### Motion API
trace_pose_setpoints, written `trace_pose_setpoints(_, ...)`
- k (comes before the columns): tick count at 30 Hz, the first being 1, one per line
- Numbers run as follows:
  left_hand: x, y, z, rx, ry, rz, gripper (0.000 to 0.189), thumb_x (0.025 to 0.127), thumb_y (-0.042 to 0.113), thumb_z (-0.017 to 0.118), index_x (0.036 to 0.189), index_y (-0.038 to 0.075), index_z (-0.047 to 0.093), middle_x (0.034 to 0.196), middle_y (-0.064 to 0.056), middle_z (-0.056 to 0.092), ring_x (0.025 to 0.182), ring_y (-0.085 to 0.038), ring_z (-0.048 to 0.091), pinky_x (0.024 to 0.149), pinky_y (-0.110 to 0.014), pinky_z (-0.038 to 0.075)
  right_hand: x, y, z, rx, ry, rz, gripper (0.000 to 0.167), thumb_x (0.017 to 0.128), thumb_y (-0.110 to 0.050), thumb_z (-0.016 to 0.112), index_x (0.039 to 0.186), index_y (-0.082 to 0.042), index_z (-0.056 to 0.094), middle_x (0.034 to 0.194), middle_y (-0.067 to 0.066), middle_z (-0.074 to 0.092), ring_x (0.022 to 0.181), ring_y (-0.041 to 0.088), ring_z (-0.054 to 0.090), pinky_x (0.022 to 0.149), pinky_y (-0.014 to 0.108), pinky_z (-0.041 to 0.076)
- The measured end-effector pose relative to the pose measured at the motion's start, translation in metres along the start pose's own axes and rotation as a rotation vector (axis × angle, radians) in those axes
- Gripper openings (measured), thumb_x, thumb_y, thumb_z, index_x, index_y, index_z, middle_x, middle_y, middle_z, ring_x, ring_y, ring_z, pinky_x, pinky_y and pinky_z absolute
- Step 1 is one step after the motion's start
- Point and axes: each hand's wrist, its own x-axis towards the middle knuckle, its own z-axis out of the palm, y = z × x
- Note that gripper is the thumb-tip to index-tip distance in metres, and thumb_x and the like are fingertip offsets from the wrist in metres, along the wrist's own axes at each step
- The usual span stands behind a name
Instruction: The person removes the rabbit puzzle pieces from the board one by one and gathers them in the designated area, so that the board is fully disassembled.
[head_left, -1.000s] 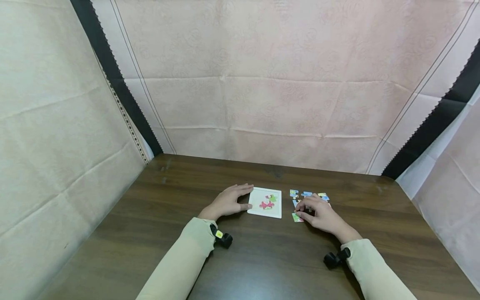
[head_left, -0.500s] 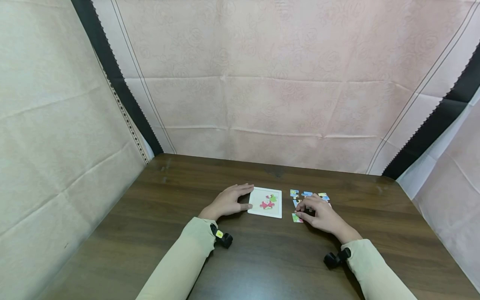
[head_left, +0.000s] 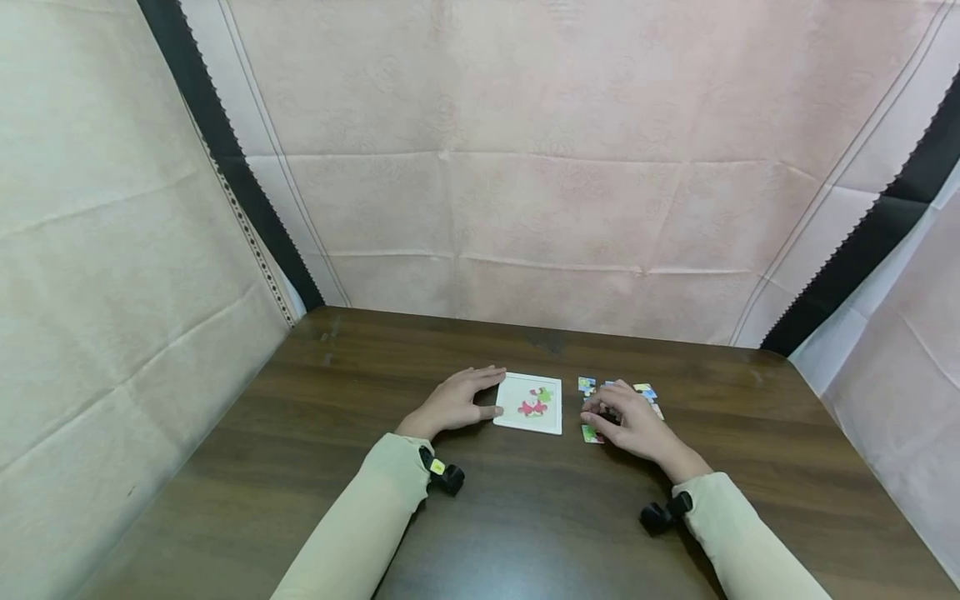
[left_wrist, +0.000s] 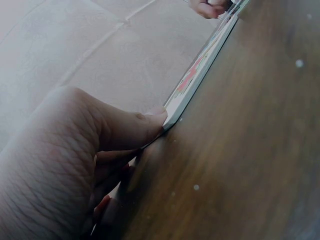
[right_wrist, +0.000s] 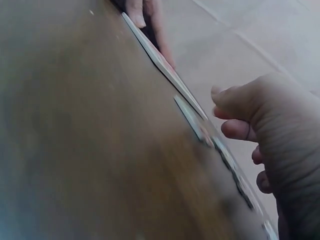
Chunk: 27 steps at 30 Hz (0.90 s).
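A white square puzzle board lies on the table, with joined pink and green jigsaw pieces on its right half. My left hand rests at its left side, fingers fairly straight at the far corner. In the left wrist view the thumb presses the board's near corner. Loose jigsaw pieces lie right of the board, partly hidden under my right hand. That hand hovers over them, thumb and fingers bent close together. Whether a piece is between the fingertips, I cannot tell.
The brown wooden table carries the board and pieces. More loose pieces lie beyond the right hand. A pale patterned cloth hangs behind the table, with further cloth at both sides. Black wrist cameras are strapped on both wrists.
My right hand has shifted slightly left and away from me, rising a little off the loose pieces. The left hand and the board keep their places.
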Motion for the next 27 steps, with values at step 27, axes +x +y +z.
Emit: trace_pose_setpoints(27,0.001,-0.002,0.001,-0.016,0.012,0.004,0.071,0.096,0.048,0.065,0.156,0.02,0.04,0.161,0.0,0.035,0.15,-0.022,0.028,0.123,-0.043,0.017,0.055,-0.018,0.049,-0.068,-0.138,0.027,0.023,0.091,-0.029,0.078,0.109,-0.017,0.074,0.111,-0.006,0.067,0.098,0.013,0.049,0.084,0.037,0.047)
